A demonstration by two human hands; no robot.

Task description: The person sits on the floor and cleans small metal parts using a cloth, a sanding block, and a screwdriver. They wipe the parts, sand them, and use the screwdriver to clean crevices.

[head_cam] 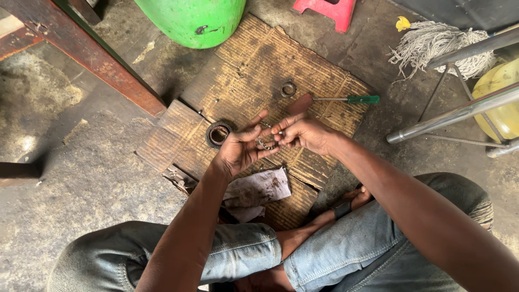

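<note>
The person sat on the floor with knees spread, both hands raised over a sheet of worn cardboard (pixel 319 81). The left hand (pixel 240 148) lay palm up with its fingers spread apart, not closed on anything, and a small metal ring of beads (pixel 265 143), which looked like a bearing cage, rested across its fingertips. The right hand (pixel 303 134) came in from the right and met it there, thumb and forefinger pinched together on the ring's upper right edge. So the ring sat between the two hands, touching both, with the right hand gripping it and the left merely supporting it from below. The ring lay roughly flat to the camera, its opening facing up; how firmly it was pinched could not be told.

On the cardboard just left of the left hand lay a rusty round bearing (pixel 218 133), closer to that hand than to the right. Farther off, beyond both hands, sat a smaller metal ring (pixel 288 89), and beside it a screwdriver (pixel 335 100) with a green handle, its long axis running left to right and the handle pointing right. A dirty rag (pixel 258 188) lay under the wrists.
</note>
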